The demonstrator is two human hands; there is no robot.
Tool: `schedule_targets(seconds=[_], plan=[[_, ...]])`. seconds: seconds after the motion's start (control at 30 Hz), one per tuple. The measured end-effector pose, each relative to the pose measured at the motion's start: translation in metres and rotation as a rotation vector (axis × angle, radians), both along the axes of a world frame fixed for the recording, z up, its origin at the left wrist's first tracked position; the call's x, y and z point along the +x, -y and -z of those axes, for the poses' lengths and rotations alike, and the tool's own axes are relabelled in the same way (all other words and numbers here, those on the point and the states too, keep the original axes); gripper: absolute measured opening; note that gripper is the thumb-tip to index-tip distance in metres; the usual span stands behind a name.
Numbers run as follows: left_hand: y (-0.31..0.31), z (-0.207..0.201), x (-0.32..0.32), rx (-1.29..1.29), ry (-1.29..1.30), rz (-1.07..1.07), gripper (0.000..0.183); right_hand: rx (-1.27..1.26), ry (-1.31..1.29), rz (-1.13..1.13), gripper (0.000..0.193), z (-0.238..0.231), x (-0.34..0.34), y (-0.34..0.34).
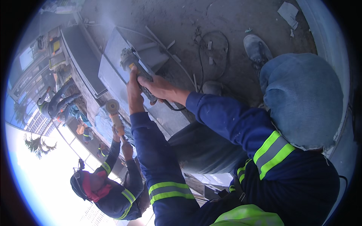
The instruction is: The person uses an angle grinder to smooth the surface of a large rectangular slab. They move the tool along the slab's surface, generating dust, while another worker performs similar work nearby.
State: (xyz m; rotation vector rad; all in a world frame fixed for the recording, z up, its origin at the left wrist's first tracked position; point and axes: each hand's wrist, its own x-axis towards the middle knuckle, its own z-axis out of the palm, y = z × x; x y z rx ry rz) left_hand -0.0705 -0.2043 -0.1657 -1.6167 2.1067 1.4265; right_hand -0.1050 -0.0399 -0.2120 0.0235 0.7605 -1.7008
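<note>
I hold an angle grinder [130,59] in both hands, and its dusty grey head leans over a grey slab [112,68]. My left hand [134,91] is closed on the grinder near its head. Behind it my right hand [163,88] wraps round the dark body, from which a black cord runs back. The grinder's disc is mostly hidden, so I cannot tell whether it touches the slab. Pale dust hangs in the air beyond the head.
At left a co-worker in a cap and red face cloth grips another grinder [115,116] with a round disc. A cable [227,49] coils on the dusty floor near my shoe [257,49]. Thin strips [162,43] and paper scraps [288,14] lie about. Other people are farther left.
</note>
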Motion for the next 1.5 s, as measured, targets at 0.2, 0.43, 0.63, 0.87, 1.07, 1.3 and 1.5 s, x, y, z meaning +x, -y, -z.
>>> schedule_targets(seconds=[0.2,0.43,0.63,0.87,1.07,1.3,1.5], plan=[[-0.002,0.0,0.001,-0.019,0.007,-0.001,0.081,0.015,0.001,0.08,0.063,0.0,0.005,0.003],[0.0,0.004,0.002,-0.002,-0.041,0.027,0.081,0.005,-0.018,0.025,0.066,0.007,0.007,0.01],[0.004,0.007,0.004,0.01,-0.006,0.019,0.081,-0.023,0.038,0.062,0.062,0.007,0.009,0.011],[0.009,0.009,0.005,0.007,0.044,0.001,0.083,0.015,0.037,-0.008,0.064,0.011,0.01,0.015],[0.003,0.004,0.005,0.014,0.036,0.015,0.08,-0.016,0.048,-0.007,0.063,0.009,0.01,0.01],[-0.001,0.001,0.004,-0.005,0.02,0.026,0.08,-0.015,-0.001,0.011,0.063,0.003,0.007,0.002],[-0.003,-0.001,0.006,-0.014,0.012,0.033,0.083,-0.01,0.008,-0.018,0.064,0.001,0.006,-0.004]])
